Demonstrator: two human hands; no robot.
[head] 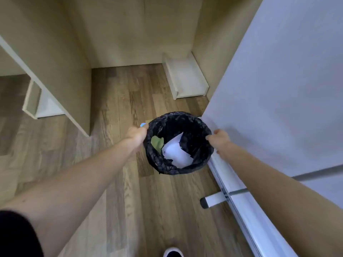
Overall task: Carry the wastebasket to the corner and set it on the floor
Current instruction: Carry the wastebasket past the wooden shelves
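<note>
The wastebasket point(194, 127) is round and lined with a crumpled black bag. Inside it lie white paper and a green scrap. I hold it above the wooden floor in the middle of the view. My left hand point(136, 134) grips its left rim. On the opposite rim, my right hand point(220, 140) is closed. Whether the basket's base touches the floor is hidden by its own body. Beyond it, beige walls meet in a corner point(91, 66) at the far end of the floor.
A pale grey panel point(278, 89) on a metal base rail point(241, 197) stands close on the right, with a foot sticking out. A white step point(185, 76) lies in the far right nook. A beige partition point(55, 71) stands left. My shoe tip point(173, 252) shows below.
</note>
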